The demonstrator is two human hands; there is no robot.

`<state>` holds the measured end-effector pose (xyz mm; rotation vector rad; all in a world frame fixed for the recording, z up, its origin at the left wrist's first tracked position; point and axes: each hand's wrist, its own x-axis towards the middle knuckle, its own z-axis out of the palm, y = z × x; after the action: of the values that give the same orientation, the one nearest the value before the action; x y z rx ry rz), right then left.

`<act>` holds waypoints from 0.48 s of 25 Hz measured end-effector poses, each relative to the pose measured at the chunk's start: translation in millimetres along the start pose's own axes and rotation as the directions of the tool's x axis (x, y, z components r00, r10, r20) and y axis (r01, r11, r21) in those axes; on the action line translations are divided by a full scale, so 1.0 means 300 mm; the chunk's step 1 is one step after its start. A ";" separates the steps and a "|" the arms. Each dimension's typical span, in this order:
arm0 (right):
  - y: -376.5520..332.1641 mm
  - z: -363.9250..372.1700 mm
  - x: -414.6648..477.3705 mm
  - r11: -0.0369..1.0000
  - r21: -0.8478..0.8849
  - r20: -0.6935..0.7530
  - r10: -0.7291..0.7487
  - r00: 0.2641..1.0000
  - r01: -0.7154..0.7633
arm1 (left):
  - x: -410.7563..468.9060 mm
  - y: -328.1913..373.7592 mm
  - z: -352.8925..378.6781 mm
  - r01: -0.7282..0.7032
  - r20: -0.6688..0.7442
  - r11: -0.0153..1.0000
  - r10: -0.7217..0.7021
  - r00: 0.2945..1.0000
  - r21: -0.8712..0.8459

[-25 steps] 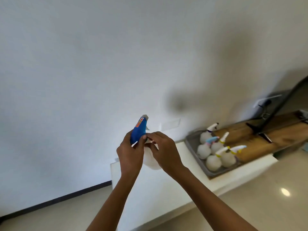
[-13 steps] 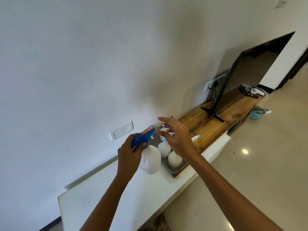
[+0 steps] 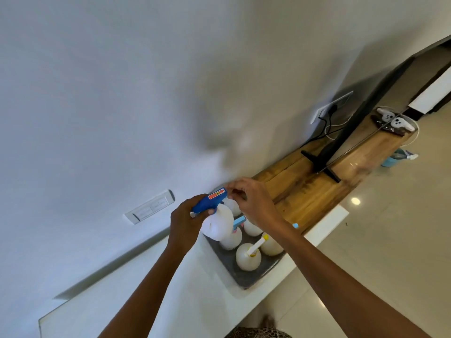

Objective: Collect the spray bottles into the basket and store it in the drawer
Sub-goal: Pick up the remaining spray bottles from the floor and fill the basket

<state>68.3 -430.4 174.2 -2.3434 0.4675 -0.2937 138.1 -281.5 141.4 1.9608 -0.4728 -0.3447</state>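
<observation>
A blue-headed spray bottle (image 3: 216, 222) is being gripped by the left hand (image 3: 185, 222), tilted, nozzle pointing up-right, body hanging just above the basket (image 3: 244, 276) near its left edge. The nozzle is being pinched by right hand (image 3: 253, 203) fingertips. Compared with half a second ago, the bottle is being held closer over the basket, and the right hand's fingers are now being closed on it.

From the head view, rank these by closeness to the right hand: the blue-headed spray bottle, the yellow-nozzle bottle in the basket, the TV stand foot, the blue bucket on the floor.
From the right hand:
1. Blue-headed spray bottle, held in the left hand, just beside it.
2. Yellow-nozzle bottle, in the basket below.
3. TV stand foot, on the wooden top.
4. Blue bucket, far right, on the floor.
</observation>
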 end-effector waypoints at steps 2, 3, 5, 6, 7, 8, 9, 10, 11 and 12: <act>0.092 0.038 0.091 0.998 0.025 0.047 0.056 0.997 -0.057 | 0.102 -0.052 0.065 0.040 0.009 0.998 -0.040 0.999 0.044; 0.140 0.062 0.137 0.997 0.027 0.076 0.070 0.995 -0.073 | 0.150 -0.082 0.100 0.062 0.003 0.995 -0.063 0.998 0.072; 0.214 0.107 0.202 0.995 0.038 0.123 0.084 0.989 -0.089 | 0.217 -0.133 0.154 0.108 -0.007 0.987 -0.108 0.994 0.119; 0.254 0.134 0.233 0.994 0.052 0.152 0.083 0.985 -0.091 | 0.246 -0.165 0.184 0.134 -0.018 0.981 -0.132 0.991 0.141; 0.288 0.159 0.261 0.994 0.059 0.183 0.082 0.980 -0.094 | 0.270 -0.194 0.213 0.160 -0.033 0.974 -0.157 0.987 0.163; 0.322 0.182 0.282 0.993 0.067 0.213 0.085 0.973 -0.101 | 0.288 -0.219 0.241 0.190 -0.049 0.966 -0.185 0.982 0.176; 0.356 0.203 0.304 0.990 0.076 0.241 0.094 0.966 -0.115 | 0.304 -0.243 0.267 0.224 -0.067 0.958 -0.215 0.974 0.177; 0.390 0.223 0.324 0.989 0.084 0.264 0.099 0.959 -0.125 | 0.316 -0.268 0.291 0.255 -0.088 0.951 -0.243 0.966 0.177; 0.421 0.240 0.343 0.988 0.080 0.286 0.106 0.952 -0.134 | 0.325 -0.291 0.313 0.280 -0.108 0.943 -0.264 0.959 0.181; 0.446 0.254 0.358 0.988 0.067 0.302 0.110 0.947 -0.137 | 0.332 -0.311 0.331 0.293 -0.122 0.938 -0.274 0.954 0.186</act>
<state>158.4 -518.7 35.0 -2.2121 0.4413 0.0977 198.2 -372.0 12.3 2.2398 -0.1655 -0.3961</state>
